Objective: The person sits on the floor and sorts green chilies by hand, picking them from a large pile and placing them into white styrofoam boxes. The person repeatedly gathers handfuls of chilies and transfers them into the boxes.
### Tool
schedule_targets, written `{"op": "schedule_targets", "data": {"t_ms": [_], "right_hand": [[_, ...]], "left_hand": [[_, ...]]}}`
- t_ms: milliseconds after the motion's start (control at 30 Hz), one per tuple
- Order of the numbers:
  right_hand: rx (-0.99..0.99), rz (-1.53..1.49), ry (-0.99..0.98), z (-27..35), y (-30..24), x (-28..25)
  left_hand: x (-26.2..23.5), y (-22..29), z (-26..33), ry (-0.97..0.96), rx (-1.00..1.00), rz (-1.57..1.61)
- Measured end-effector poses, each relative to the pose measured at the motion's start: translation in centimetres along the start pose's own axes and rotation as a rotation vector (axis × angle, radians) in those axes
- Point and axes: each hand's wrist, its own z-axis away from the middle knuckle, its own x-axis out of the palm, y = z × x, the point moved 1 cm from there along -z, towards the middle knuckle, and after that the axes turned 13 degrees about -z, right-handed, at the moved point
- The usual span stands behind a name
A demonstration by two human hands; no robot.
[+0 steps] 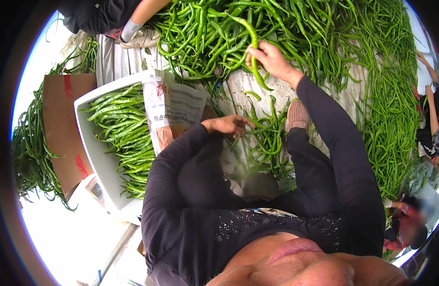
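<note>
My right hand (273,61) is raised out front, its fingers closed round the middle of a long green chili pepper (254,37) that hangs nearly upright. My left hand (228,125) is lower, its fingers apart and slightly bent, beside a small heap of chili peppers (268,143) between my feet. Its fingertips are close to the heap; whether they touch a pepper I cannot tell. To my left stands a white foam box (89,138) with long green peppers (126,138) laid in rows. Printed paper (179,102) hangs over the box's near right side.
A large pile of green peppers (205,38) spreads ahead and along the right over a pale sheet (238,88). Beyond the foam box is a brown cardboard piece (69,128) with more peppers behind it. A person's shoe (139,39) is at the top left; other people are at the right edge.
</note>
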Motion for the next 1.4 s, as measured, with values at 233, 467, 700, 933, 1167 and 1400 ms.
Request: {"op": "schedule_targets", "data": {"t_ms": [233, 467, 700, 933, 1167, 1400], "right_hand": [[0.122, -0.108, 0.175, 9.2, -0.1, -3.2], [0.339, 0.02, -0.024, 12.4, 7.3, -0.4], [0.727, 0.073, -0.168, 15.9, 9.6, 3.4], [0.605, -0.131, 0.253, 14.3, 8.9, 4.1], [0.636, 0.01, 0.026, 14.0, 9.5, 5.2], [-0.085, 1.16, 0.399, 8.2, 7.5, -1.6]], "left_hand": [[-2.8, 0.0, 1.6, 0.113, 0.214, 0.646], [-3.0, -0.5, 1.5, 0.235, 0.109, 0.896], [-1.5, -2.9, 1.1, -0.035, 0.116, 0.693], [-1.8, 2.2, 1.8, 0.178, 0.352, 0.971], [-1.5, 1.1, 1.3, 0.309, 0.263, 0.899], [-3.0, -3.7, 1.5, 0.537, 0.161, 0.981]]}}
